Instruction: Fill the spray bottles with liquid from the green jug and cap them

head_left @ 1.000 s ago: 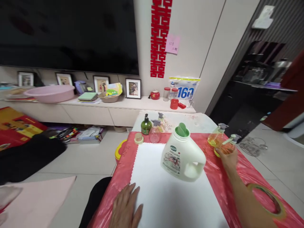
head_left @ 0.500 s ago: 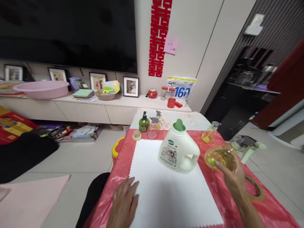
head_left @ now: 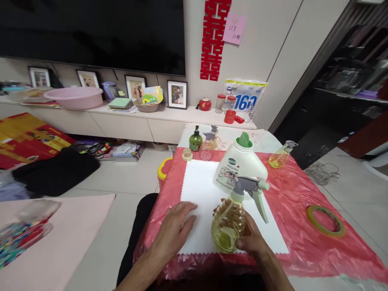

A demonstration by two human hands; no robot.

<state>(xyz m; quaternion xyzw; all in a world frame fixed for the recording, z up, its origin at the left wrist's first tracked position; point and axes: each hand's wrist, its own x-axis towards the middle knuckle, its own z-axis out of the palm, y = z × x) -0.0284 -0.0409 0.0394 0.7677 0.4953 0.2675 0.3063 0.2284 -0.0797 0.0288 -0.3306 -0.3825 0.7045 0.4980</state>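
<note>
My right hand (head_left: 250,240) is wrapped round a clear spray bottle (head_left: 228,224) of yellow liquid with a grey and green trigger head, held upright over the near edge of the white sheet (head_left: 200,194). My left hand (head_left: 176,230) lies flat with fingers spread on the sheet's near left corner, close to the bottle. Just behind the bottle stands a white detergent jug (head_left: 239,165) with a green cap.
A red plastic cover (head_left: 300,190) drapes the table. On it are a second yellow spray bottle (head_left: 280,155), a tape roll (head_left: 325,220), a dark green pump bottle (head_left: 195,139), a small clear sprayer (head_left: 207,147) and a beige lid (head_left: 187,154). Clutter lies on the floor at left.
My right hand lifted the spray bottle from the table's right side and brought it left and nearer, down to the sheet's front edge. My left hand stayed on the sheet.
</note>
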